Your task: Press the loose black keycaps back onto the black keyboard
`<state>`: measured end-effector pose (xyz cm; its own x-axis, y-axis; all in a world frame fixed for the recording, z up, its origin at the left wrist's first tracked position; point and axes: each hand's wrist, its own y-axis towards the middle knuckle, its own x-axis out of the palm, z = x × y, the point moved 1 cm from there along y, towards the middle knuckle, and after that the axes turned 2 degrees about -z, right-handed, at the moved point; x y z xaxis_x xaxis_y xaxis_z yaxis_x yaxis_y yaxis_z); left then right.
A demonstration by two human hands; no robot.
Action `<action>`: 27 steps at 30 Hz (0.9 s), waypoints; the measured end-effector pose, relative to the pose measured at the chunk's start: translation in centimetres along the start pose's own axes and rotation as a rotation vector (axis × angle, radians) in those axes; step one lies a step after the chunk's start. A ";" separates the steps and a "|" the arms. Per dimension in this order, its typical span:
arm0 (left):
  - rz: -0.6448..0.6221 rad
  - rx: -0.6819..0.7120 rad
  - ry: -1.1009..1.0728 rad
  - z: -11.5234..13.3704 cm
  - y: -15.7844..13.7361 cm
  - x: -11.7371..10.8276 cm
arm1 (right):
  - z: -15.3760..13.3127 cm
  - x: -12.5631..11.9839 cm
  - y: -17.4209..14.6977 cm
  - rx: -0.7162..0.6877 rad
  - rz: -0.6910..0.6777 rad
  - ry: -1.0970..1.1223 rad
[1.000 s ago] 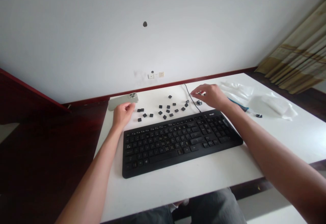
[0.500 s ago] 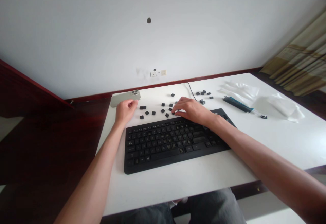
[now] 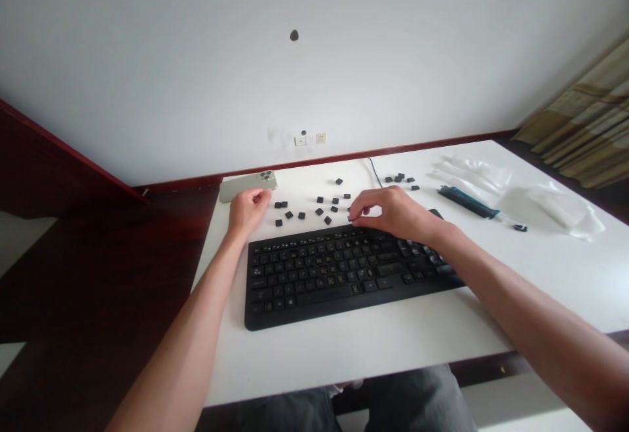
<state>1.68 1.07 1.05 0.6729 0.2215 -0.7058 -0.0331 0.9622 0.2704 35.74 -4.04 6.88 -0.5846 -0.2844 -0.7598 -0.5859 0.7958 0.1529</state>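
A black keyboard (image 3: 314, 291) lies on the white table, with bare key sockets showing in several spots. My right hand (image 3: 393, 212) is over its upper right edge, thumb and index finger pinching a small black keycap (image 3: 350, 218) at the tips. Left of those fingers, several loose keycaps (image 3: 319, 212) are scattered behind the keyboard. My left hand (image 3: 247, 212) rests near the keyboard's upper left corner, in front of a phone (image 3: 240, 187). Its fingers are curled closed, and whatever may be inside them is hidden.
Farther right are another group of keycaps (image 3: 400, 178), a dark teal-edged tool or packet (image 3: 469, 202), and crumpled clear plastic (image 3: 555, 209). A cable (image 3: 375, 173) runs off the table's back edge. Behind the table (image 3: 363, 347) is a wall with sockets (image 3: 310, 139).
My right hand has drawn slightly right with the keycap, away from the scattered ones. My left hand stays curled beside the phone. The whole view has shifted a little.
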 end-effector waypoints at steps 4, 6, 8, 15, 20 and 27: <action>0.001 0.006 -0.002 0.0 0.0 0.0 | -0.5 0.8 -0.3 0.007 -0.152 0.088; 0.003 0.007 0.003 -0.1 0.0 0.0 | -0.4 1.3 -0.2 0.007 -0.175 0.103; 0.003 0.007 0.009 -0.2 0.1 0.0 | -0.2 1.5 -0.1 0.008 -0.170 0.099; -0.002 -0.001 0.008 0.0 0.0 -0.1 | -0.3 1.5 -0.1 -0.073 -0.168 0.061; -0.002 -0.013 0.039 -0.2 0.1 -0.2 | -0.3 1.6 -0.1 -0.105 -0.152 0.072; -0.003 -0.013 0.021 -0.1 0.0 -0.2 | -0.2 1.7 -0.1 -0.091 -0.157 0.119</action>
<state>1.43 1.00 1.12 0.6574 0.2217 -0.7202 -0.0410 0.9649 0.2596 34.70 -4.72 5.66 -0.5412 -0.4661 -0.6999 -0.7198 0.6871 0.0990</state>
